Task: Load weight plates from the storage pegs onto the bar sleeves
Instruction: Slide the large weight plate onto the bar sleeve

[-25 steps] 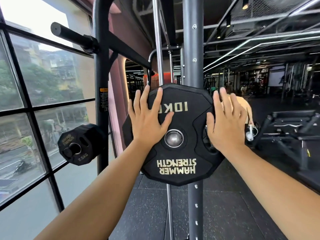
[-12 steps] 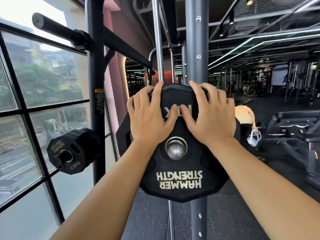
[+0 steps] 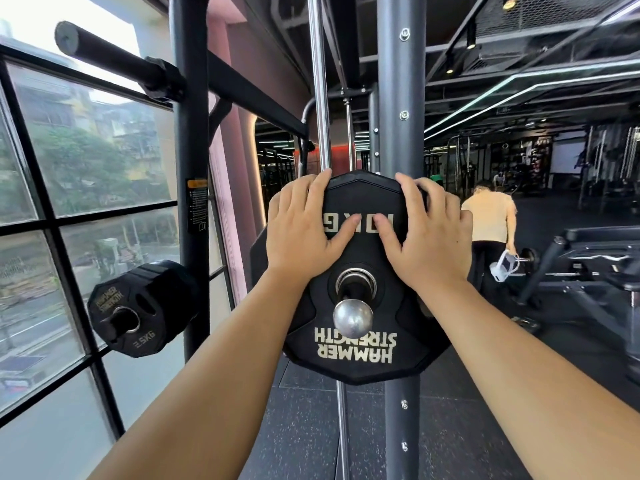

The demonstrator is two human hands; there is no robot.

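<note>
Together left hand (image 3: 301, 233), right hand (image 3: 429, 240) clasp matte black polygonal plate (image 3: 391, 306).

2 hands: left hand (image 3: 301, 230), right hand (image 3: 429, 237), both gripping the top rim of one plate. Weight plates: 1 big 10 kg plate (image 3: 356, 355) at centre and 1 small plate (image 3: 138, 317) facing out at left, with more stacked behind it, number unclear. 2 storage pegs: ball-ended peg (image 3: 352, 318) and left peg (image 3: 121, 322). 1 bar sleeve (image 3: 104, 55), upper left. 2 dark uprights: left upright (image 3: 188, 133), centre upright (image 3: 401, 98). 1 person (image 3: 490, 216), far right. 1 bench (image 3: 602, 237), right.
</note>
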